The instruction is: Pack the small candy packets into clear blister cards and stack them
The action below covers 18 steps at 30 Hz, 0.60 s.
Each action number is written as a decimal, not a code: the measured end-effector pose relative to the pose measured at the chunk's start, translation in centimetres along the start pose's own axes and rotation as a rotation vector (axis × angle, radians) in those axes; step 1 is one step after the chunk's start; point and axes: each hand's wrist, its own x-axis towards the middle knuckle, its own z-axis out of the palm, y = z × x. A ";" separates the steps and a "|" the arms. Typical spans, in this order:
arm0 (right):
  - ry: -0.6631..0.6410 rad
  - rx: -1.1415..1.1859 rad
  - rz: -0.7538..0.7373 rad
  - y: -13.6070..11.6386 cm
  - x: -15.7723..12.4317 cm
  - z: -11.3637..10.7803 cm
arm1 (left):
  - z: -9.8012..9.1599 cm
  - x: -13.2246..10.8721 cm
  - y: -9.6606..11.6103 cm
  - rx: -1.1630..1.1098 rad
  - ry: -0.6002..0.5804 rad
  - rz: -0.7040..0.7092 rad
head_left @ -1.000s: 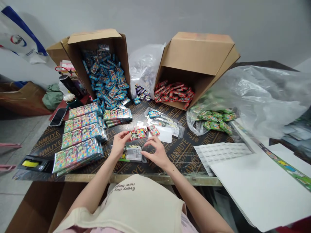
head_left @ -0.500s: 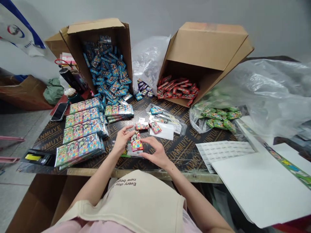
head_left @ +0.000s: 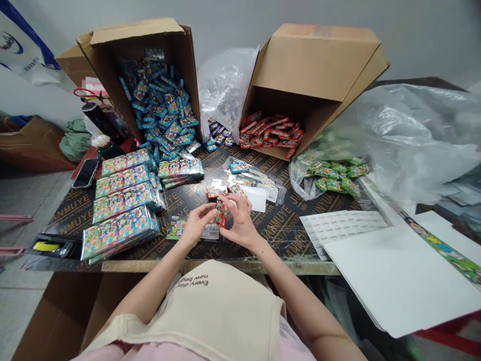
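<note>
My left hand (head_left: 198, 224) and my right hand (head_left: 239, 220) meet above the table's near edge, and both pinch a small red packet (head_left: 221, 211) held upright between them. Under my left hand lies a clear bag with a green printed card (head_left: 176, 228). Two more small red packets (head_left: 225, 190) rest on the table just beyond my fingers, beside a pile of clear bags (head_left: 259, 185).
Filled multicolour bags (head_left: 122, 205) are stacked at left. A tipped carton (head_left: 150, 80) spills blue packets and another carton (head_left: 311, 75) spills red ones. Green packets (head_left: 334, 175) lie in plastic at right, near label sheets (head_left: 338, 228) and white boards (head_left: 394, 281). A phone (head_left: 85, 173) and a tape dispenser (head_left: 48, 245) sit far left.
A second ago my left hand held red packets over the card bag and my right hand hovered open. Since then the hands came together, now both pinching one red packet upright.
</note>
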 end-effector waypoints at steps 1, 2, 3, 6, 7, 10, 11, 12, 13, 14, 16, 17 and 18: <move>-0.040 0.000 -0.034 -0.1 0.1 0.0 | 0.2 -0.3 -0.1 -0.011 -0.053 -0.029; -0.083 0.016 -0.072 -0.1 0.3 0.1 | 0.4 -0.5 -0.2 -0.034 -0.099 -0.053; -0.118 0.040 -0.106 -0.1 0.4 0.1 | 0.5 -0.7 -0.3 -0.065 -0.131 -0.074; -0.126 0.102 -0.137 0.0 0.5 0.1 | 0.5 -1.0 -0.1 -0.170 -0.165 -0.182; -0.105 0.118 -0.122 0.1 0.5 0.1 | 0.4 -1.0 0.1 -0.195 -0.160 -0.223; -0.067 0.163 -0.082 0.5 0.4 0.0 | 0.0 -1.0 0.6 -0.202 -0.158 -0.268; -0.068 0.176 -0.080 0.6 0.3 0.0 | -0.1 -0.9 0.6 -0.182 -0.176 -0.264; -0.067 0.184 -0.079 0.7 0.2 -0.1 | -0.3 -0.9 0.7 -0.150 -0.200 -0.253; -0.054 0.184 -0.071 0.9 0.1 -0.2 | -0.6 -0.7 0.6 -0.101 -0.219 -0.232; -0.025 0.175 -0.052 1.2 0.0 -0.4 | -1.1 -0.5 0.5 -0.026 -0.221 -0.191; 0.069 0.129 0.009 1.9 -0.4 -0.8 | -2.3 0.0 -0.1 0.234 -0.193 -0.046; 0.118 0.091 0.046 2.4 -0.6 -1.1 | -3.1 0.2 -0.5 0.415 -0.187 0.049; 0.154 0.050 0.077 2.9 -0.9 -1.3 | -3.9 0.4 -1.0 0.616 -0.203 0.146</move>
